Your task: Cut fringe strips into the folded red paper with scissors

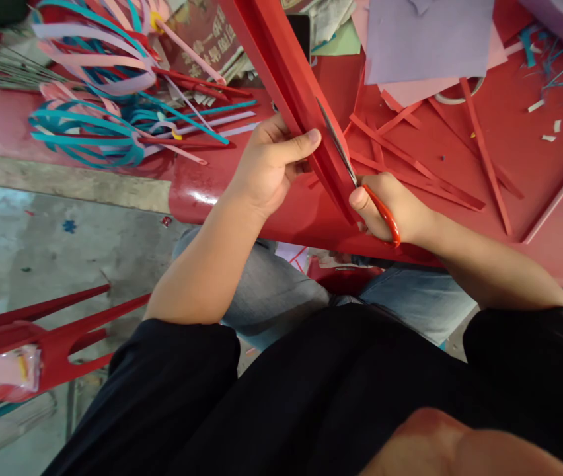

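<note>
My left hand [271,162] pinches a long folded sheet of red paper [289,73], thumb on top and fingers beneath. The sheet slants from the top of the view down toward the table's near edge. In my right hand [395,201] is a pair of scissors [381,213] with orange-red handles, my thumb through one loop. Their blades lie along the right side of the red paper, pointing up and left, and look almost closed. Cut red paper strips [420,168] lie on the table to the right of the scissors.
Paper-strip lanterns [93,135] in teal, pink and lilac lie at the left, near printed newspaper [207,43]. Lilac paper sheets [430,39] cover a roll of tape [460,92] at the back. A red plastic stool [58,337] stands on the floor at lower left.
</note>
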The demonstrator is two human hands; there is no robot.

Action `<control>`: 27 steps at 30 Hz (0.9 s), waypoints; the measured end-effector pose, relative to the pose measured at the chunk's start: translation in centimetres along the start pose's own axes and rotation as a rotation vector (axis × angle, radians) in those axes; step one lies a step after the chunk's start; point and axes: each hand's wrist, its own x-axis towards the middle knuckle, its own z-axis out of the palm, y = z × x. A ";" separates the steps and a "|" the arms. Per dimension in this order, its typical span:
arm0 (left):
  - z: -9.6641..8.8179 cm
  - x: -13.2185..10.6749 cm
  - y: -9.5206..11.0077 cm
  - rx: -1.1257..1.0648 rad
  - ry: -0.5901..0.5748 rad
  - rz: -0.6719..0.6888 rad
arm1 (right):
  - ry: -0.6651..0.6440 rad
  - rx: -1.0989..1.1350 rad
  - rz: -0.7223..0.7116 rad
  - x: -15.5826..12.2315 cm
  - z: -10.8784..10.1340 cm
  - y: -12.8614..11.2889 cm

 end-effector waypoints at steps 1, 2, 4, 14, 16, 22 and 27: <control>0.0 0.0 0.0 -0.026 -0.005 0.011 | 0.008 -0.006 -0.007 0.0 0.1 0.0; 0.0 -0.1 0.1 -0.058 -0.014 0.023 | 0.019 -0.015 -0.019 0.1 0.1 0.1; 0.0 -0.1 0.1 -0.124 -0.051 0.049 | 0.043 -0.035 -0.048 0.2 0.2 0.3; 0.0 -0.3 0.2 -0.125 -0.110 0.056 | -0.028 -0.044 -0.170 0.5 -0.1 0.7; 0.1 -0.3 0.0 -0.116 -0.113 0.040 | -0.018 -0.040 -0.179 0.5 -0.3 0.7; 0.2 -0.3 -0.1 -0.087 -0.111 -0.004 | -0.030 -0.104 -0.175 0.5 -0.5 1.0; 0.3 -0.4 0.2 -0.163 -0.101 0.016 | -0.031 -0.121 -0.170 0.5 -0.4 1.1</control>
